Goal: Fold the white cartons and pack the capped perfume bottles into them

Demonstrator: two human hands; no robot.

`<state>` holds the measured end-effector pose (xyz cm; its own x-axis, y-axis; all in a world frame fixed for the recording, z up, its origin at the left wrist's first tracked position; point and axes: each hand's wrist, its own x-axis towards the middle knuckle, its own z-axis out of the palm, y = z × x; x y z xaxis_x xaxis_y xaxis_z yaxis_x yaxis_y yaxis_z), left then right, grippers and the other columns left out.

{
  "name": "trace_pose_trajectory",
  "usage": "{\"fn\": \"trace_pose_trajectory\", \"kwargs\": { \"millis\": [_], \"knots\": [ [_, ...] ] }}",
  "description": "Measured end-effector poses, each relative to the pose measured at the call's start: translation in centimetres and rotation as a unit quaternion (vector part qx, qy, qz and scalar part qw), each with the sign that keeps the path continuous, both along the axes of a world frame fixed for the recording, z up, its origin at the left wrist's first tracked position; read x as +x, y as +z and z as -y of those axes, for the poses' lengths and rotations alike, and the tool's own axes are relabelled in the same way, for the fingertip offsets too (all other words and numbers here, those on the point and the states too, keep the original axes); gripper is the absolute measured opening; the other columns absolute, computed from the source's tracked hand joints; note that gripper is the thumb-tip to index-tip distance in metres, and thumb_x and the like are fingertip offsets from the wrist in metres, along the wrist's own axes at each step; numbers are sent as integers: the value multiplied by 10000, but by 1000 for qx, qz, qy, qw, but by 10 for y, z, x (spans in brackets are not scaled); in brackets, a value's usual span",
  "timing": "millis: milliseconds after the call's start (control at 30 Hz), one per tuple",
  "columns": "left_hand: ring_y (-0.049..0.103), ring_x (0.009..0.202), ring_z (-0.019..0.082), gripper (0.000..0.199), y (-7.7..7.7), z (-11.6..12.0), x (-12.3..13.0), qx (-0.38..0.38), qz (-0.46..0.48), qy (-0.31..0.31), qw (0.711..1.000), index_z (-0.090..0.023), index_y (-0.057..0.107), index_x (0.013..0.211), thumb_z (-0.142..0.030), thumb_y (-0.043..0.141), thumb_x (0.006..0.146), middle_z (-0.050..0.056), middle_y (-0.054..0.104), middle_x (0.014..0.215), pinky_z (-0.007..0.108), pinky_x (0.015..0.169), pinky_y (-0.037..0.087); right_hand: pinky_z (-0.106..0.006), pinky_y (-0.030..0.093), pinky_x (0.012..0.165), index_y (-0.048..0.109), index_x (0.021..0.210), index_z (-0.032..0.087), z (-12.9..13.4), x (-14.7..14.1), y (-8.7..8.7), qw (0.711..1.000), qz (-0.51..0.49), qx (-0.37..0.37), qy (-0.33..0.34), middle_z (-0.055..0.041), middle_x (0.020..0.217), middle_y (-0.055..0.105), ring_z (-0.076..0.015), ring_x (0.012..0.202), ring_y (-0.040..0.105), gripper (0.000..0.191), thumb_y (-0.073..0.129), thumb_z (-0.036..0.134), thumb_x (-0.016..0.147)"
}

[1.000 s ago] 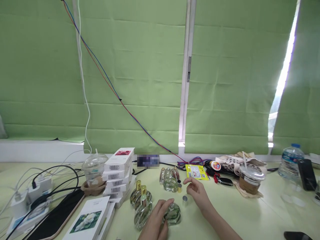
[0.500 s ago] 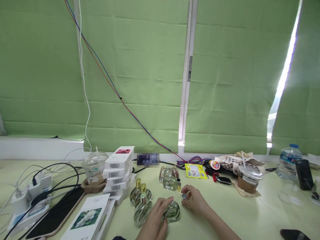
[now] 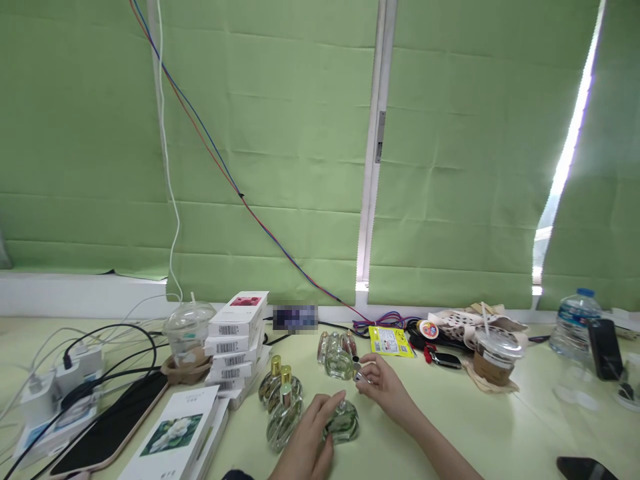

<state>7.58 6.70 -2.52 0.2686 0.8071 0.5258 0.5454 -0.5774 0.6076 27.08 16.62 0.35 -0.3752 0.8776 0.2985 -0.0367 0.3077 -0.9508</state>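
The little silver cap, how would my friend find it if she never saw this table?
Start at the white stack of boxes on the yellow-green table, then look right past the gold-topped perfume bottles to the two hands. The right hand pinches the little silver cap off the table. It is the only cap held in fingers; the others sit on bottles.

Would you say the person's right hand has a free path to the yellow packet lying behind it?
Probably yes. The right hand pinches a small silver cap, but the table up to the yellow packet is bare, with the glass bottles off to one side.
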Motion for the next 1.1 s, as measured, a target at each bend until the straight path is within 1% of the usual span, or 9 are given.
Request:
{"fn": "trace_pose_trajectory", "kwargs": {
  "millis": [133, 233, 333, 533, 633, 700, 767, 900, 1100],
  "knots": [
    [577, 1037, 216, 627, -1, 0, 0, 8, 6, 2, 1000, -331, 345, 1416, -79, 418, 847, 76, 552, 1202, 370, 956, 480, -295, 490, 708, 637, 830, 179, 11, -2, 14, 998, -49, 31, 34, -40, 854, 618, -178, 782, 612, 320, 749, 450, 702],
    [571, 1061, 222, 643, -4, 0, -1, 17, 14, 7, 1000, -324, 298, 1437, -84, 419, 853, 79, 564, 1207, 391, 988, 459, -290, 488, 721, 643, 922, 183, 21, -6, 22, 996, -75, 39, 43, -47, 906, 607, -174, 809, 600, 336, 756, 423, 715],
    [552, 1123, 238, 668, -9, -1, -4, 19, 16, 22, 999, -303, 240, 1466, -103, 432, 859, 90, 549, 1270, 421, 1028, 430, -292, 493, 738, 607, 931, 194, 29, -11, 25, 995, -89, 33, 42, -38, 876, 625, -175, 809, 604, 344, 784, 372, 695],
    [518, 1216, 260, 742, -18, -5, -9, 13, -14, 23, 1000, -301, 132, 1498, -96, 453, 861, 98, 456, 1421, 442, 1046, 428, -294, 499, 669, 651, 997, 187, 35, -19, 23, 994, -27, 103, 39, -35, 819, 627, -164, 705, 581, 295, 730, 308, 740],
    [478, 1269, 266, 768, -14, -5, -8, 19, -19, 13, 1000, -324, 90, 1498, -66, 430, 860, 94, 423, 1454, 460, 1066, 408, -280, 483, 628, 674, 994, 191, 36, -21, 19, 987, 8, 154, 36, -47, 833, 638, -169, 696, 583, 254, 700, 236, 745],
    [472, 1278, 260, 780, -9, -4, -7, 22, -20, 5, 1000, -340, 81, 1493, -49, 425, 856, 87, 447, 1430, 459, 1078, 396, -275, 473, 624, 680, 986, 193, 36, -23, 17, 983, 31, 176, 35, -53, 859, 647, -163, 686, 578, 255, 681, 173, 733],
    [485, 1270, 254, 783, -5, -3, -5, 24, -16, 1, 1000, -354, 99, 1485, -47, 445, 854, 78, 482, 1395, 442, 1076, 402, -272, 469, 623, 669, 1005, 190, 37, -25, 16, 983, 47, 174, 33, -49, 861, 650, -154, 664, 567, 304, 663, 123, 709],
    [550, 1201, 232, 754, -2, -3, -3, 11, -10, 2, 1000, -374, 180, 1465, -70, 513, 860, 59, 548, 1319, 372, 1022, 460, -263, 458, 617, 618, 1054, 180, 37, -26, 16, 989, 52, 133, 35, -34, 856, 653, -138, 636, 550, 387, 652, 97, 678],
    [527, 1241, 223, 705, 2, -4, -1, -1, -8, 15, 1000, -390, 244, 1448, -73, 505, 875, 41, 555, 1324, 369, 1055, 428, -251, 428, 607, 612, 916, 170, 38, -25, 18, 992, 51, 110, 47, 26, 696, 566, -132, 623, 517, 244, 647, 115, 681]
  ]
}}
